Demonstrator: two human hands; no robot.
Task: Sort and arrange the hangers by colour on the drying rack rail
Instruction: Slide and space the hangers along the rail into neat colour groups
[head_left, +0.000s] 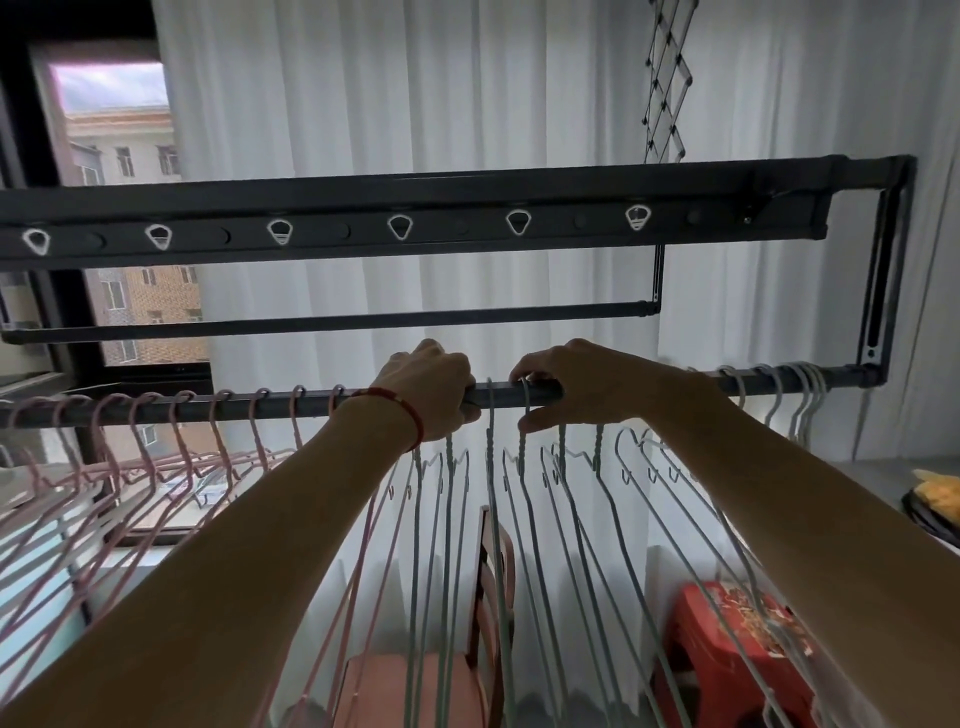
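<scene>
A dark drying rack rail (509, 396) runs across the view at hand height. Several pink hangers (176, 457) hang along its left part. Several pale green hangers (493, 467) hang in the middle, and several white ones (802, 400) hang at the right end. My left hand (426, 387), with a red band on its wrist, is curled over the rail and over hanger hooks there. My right hand (576, 382) pinches the hook of a pale green hanger (525, 410) on the rail between thumb and fingers.
Above hangs a wider dark bar (415, 228) with triangular hook holes, and a thin rod (363, 321) below it. White curtains fill the back; a window (119, 156) is at left. Below stand a wooden chair (483, 623) and a red stool (727, 639).
</scene>
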